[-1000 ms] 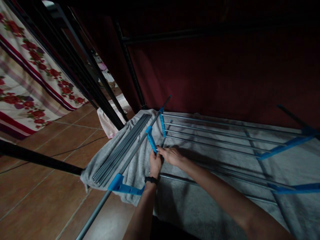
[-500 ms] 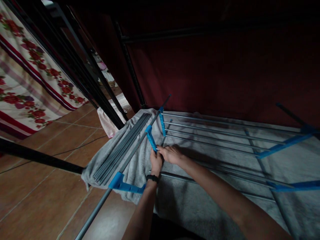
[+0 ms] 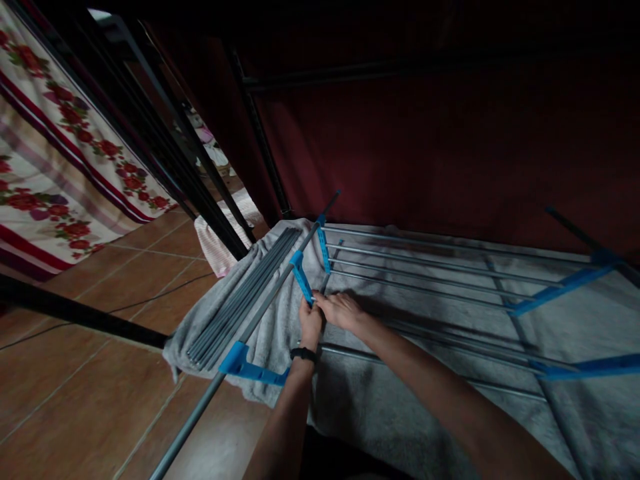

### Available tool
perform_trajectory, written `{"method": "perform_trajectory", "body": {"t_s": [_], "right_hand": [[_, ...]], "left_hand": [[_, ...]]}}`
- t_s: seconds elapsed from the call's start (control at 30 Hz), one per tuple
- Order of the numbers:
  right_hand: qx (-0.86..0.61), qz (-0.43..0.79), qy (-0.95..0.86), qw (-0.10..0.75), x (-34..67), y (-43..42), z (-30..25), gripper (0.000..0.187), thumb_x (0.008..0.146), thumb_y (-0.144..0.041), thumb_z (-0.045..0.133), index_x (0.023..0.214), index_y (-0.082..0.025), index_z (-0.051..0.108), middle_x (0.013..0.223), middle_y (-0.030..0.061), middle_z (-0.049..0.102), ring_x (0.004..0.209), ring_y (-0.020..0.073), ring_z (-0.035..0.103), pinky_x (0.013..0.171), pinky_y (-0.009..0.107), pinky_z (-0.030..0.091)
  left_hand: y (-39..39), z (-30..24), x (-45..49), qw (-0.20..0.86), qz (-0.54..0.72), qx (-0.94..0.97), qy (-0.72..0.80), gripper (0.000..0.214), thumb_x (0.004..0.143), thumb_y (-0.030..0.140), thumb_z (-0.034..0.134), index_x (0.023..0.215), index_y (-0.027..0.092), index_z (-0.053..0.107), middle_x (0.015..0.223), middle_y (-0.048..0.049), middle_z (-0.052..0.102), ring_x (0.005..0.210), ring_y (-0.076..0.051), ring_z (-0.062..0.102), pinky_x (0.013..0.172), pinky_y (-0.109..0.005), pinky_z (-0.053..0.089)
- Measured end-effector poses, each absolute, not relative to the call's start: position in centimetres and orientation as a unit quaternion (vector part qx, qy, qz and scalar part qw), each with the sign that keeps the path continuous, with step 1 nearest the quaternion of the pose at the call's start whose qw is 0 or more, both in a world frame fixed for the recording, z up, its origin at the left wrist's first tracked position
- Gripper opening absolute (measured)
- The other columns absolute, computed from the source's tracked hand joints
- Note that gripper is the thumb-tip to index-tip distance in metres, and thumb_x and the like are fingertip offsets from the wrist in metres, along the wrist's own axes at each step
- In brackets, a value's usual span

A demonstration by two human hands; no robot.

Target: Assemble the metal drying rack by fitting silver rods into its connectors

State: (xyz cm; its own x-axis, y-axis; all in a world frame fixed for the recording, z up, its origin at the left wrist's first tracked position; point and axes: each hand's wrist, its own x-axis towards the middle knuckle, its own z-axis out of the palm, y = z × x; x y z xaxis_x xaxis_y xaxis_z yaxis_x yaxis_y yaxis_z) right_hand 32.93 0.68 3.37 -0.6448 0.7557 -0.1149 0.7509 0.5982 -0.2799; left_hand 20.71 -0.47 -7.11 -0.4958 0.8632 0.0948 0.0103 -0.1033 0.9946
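A blue plastic bracket (image 3: 302, 279) sticks out from a long grey metal pole (image 3: 266, 299) of a rack. My left hand (image 3: 311, 323) is closed around the free end of this bracket. Right against it, my right hand (image 3: 340, 309) pinches the end of a thin metal rod at the bracket's tip; the exact contact is hidden by fingers. Beyond my hands, another blue bracket (image 3: 324, 249) carries several parallel rods (image 3: 425, 272) running right to a far blue bracket (image 3: 560, 289). A nearer blue bracket (image 3: 255, 371) lies left of my wrist, which wears a black band.
A bundle of loose grey rods (image 3: 243, 300) lies on the grey blanket (image 3: 365, 407) at left. Black metal posts (image 3: 215, 217) and a dark red cloth (image 3: 425, 153) stand behind. A floral cloth (image 3: 75, 147) hangs over the tiled floor (image 3: 65, 387).
The right end of the rack has shifted slightly left in view. Both hands keep the same hold at the bracket's tip.
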Motion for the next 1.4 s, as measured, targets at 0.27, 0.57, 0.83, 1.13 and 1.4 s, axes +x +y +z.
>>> {"method": "perform_trajectory", "body": {"t_s": [0.27,0.57,0.83,1.13,1.4], "right_hand": [[-0.431,0.19,-0.882,0.019,33.0,0.8,3.7,0.048,0.103,-0.034,0.03,0.148,-0.025,0.044,0.112,0.0121,0.074,0.103,0.0262,0.071,0.088,0.039,0.052],[-0.428,0.219,-0.877,0.007,32.6,1.9,2.9,0.038,0.104,-0.034,0.032,0.129,-0.025,0.059,0.118,0.0094,0.073,0.11,0.0229,0.068,0.089,0.033,0.049],[-0.51,0.084,-0.852,0.08,32.7,-2.0,2.7,0.044,0.105,-0.033,0.033,0.142,-0.014,0.048,0.125,0.017,0.067,0.116,0.0272,0.063,0.103,0.045,0.043],[-0.563,0.049,-0.823,0.051,35.8,-3.5,1.6,0.04,0.106,-0.036,0.029,0.117,-0.016,0.063,0.112,0.0165,0.07,0.102,0.0233,0.068,0.085,0.035,0.051],[-0.543,0.098,-0.834,0.023,35.7,-2.0,2.4,0.044,0.106,-0.039,0.03,0.117,-0.013,0.064,0.098,0.0167,0.076,0.093,0.0248,0.074,0.081,0.033,0.052]], "left_hand": [[-0.5,-6.8,20.5,0.291,0.628,0.397,0.603,0.015,0.069,0.021,0.058,0.084,0.022,0.058,0.076,0.0,0.06,0.075,-0.018,0.056,0.078,-0.03,0.049],[-0.6,-7.2,20.9,0.219,0.6,0.424,0.642,0.021,0.074,0.01,0.054,0.092,0.021,0.058,0.079,-0.0015,0.061,0.078,-0.019,0.059,0.083,-0.032,0.048],[-0.7,-7.5,20.6,0.241,0.602,0.426,0.631,0.018,0.077,0.014,0.057,0.093,0.022,0.058,0.075,0.0002,0.061,0.07,-0.018,0.057,0.072,-0.029,0.046],[-0.2,-7.0,19.9,0.277,0.616,0.409,0.613,0.026,0.077,0.026,0.069,0.101,0.021,0.063,0.092,-0.0036,0.069,0.092,-0.021,0.065,0.088,-0.032,0.049],[0.7,-6.6,19.7,0.308,0.626,0.415,0.583,0.016,0.079,0.03,0.066,0.092,0.021,0.065,0.089,-0.0056,0.069,0.083,-0.02,0.064,0.082,-0.033,0.051]]}}
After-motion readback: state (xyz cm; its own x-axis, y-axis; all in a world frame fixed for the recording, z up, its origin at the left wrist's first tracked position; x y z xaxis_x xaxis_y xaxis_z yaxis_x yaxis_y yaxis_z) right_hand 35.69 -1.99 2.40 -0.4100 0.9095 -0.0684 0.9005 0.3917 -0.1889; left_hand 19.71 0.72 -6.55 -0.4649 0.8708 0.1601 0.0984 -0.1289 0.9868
